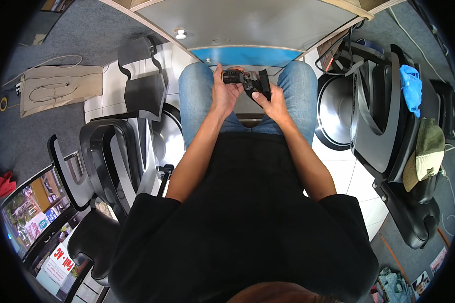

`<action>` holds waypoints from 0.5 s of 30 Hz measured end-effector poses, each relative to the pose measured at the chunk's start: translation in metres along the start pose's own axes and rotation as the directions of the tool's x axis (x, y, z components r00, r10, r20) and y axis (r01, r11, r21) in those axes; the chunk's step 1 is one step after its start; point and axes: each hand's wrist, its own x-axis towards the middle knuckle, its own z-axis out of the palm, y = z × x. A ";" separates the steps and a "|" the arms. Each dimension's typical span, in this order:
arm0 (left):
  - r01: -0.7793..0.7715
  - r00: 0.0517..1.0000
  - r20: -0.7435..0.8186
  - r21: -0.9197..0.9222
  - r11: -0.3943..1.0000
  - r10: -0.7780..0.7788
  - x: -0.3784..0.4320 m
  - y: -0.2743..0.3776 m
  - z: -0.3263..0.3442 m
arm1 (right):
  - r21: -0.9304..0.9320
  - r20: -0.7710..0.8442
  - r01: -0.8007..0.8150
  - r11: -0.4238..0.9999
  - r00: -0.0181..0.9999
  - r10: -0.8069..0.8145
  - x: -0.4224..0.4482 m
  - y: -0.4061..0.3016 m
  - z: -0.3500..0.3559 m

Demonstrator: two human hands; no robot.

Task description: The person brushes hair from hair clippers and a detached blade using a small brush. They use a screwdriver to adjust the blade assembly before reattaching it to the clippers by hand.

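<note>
A black hair clipper or similar handheld device [256,82] is held in both hands above my lap, between my jeans-clad knees; its exact kind is not plain. At its left end, my left hand [227,89] cradles a short cylindrical part, palm turned up. Around the wider right part, my right hand [273,100] is closed, with the thumb lying on the near side. The fingers partly hide the device's underside.
A cabinet with a grey panel [246,22] and a blue strip [250,56] stands before my knees. Black barber chairs flank me, the left one [110,151] with a footrest, the right one [379,113] bearing a blue cloth [411,89] and a cap [428,151].
</note>
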 end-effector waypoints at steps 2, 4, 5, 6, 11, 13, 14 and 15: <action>-0.003 1.000 0.021 -0.010 1.000 0.003 0.000 0.000 0.000 | -0.028 0.005 0.022 0.999 1.000 -0.022 0.001 0.000 0.000; -0.005 0.999 0.043 -0.020 1.000 0.006 0.000 0.000 0.002 | -0.064 0.030 0.007 0.998 1.000 -0.005 0.000 0.006 -0.004; -0.005 0.999 0.033 -0.016 1.000 0.006 -0.001 0.000 0.003 | -0.098 0.056 -0.006 0.995 0.998 0.011 0.001 0.004 -0.004; -0.005 1.000 0.024 -0.012 1.000 0.006 -0.002 0.001 0.005 | -0.098 0.057 -0.006 0.995 0.998 0.011 0.001 0.002 -0.003; -0.010 0.999 0.035 -0.007 1.000 0.011 -0.002 0.002 0.011 | -0.058 0.006 0.047 0.997 0.999 -0.047 0.000 0.001 -0.003; -0.013 0.999 0.051 -0.004 1.000 0.013 -0.002 0.003 0.011 | -0.069 -0.003 0.076 0.995 0.997 -0.076 0.000 0.001 -0.003; -0.011 0.998 0.060 -0.005 1.000 0.011 -0.002 0.003 0.010 | -0.081 -0.011 0.105 0.991 0.994 -0.106 0.000 0.000 -0.002; -0.009 0.998 0.069 -0.006 1.000 0.009 -0.001 0.003 0.010 | -0.081 -0.010 0.105 0.991 0.994 -0.106 0.000 0.000 -0.002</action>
